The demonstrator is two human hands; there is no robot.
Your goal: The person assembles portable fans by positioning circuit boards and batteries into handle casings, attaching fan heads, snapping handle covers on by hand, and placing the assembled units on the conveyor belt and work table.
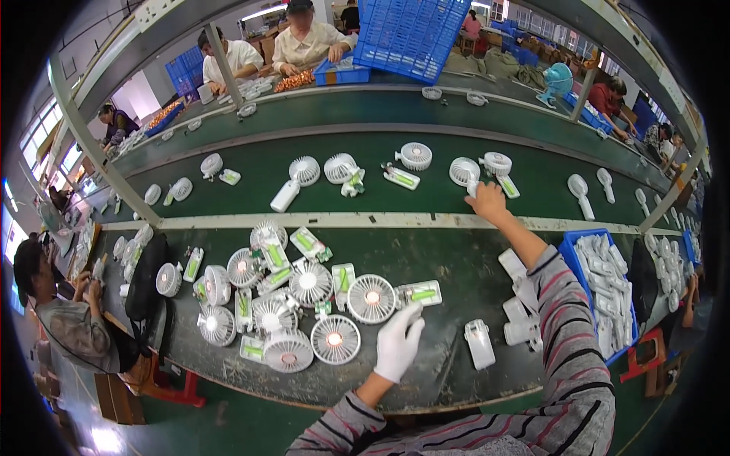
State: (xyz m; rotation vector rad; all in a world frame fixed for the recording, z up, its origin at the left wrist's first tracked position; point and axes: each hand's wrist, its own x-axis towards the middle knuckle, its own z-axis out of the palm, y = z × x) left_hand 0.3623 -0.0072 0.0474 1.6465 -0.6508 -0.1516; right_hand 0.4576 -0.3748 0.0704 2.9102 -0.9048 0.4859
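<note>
My right hand (489, 204), bare, stretches over to the green belt, its fingers closed on the handle end of a white handheld fan (463, 172). Beside that fan lies another white fan head (498, 162) with a green-marked handle part (508, 186). My left hand (398, 346), in a white glove, is over the bench with thumb and fingers apart, holding nothing. Close to its fingertips are a round fan head (372, 299) and its opened handle with a green cell (420, 293). A pile of similar opened fans (310, 283) spreads to the left. A white handle piece (479, 344) lies to the right.
A blue crate (636, 334) of white handle parts stands at the right, near white pieces (520, 321) by my right forearm. A pale rail (380, 220) separates bench and belt. More fans (304, 172) lie along the belt. Co-workers (312, 42) sit across and at both sides.
</note>
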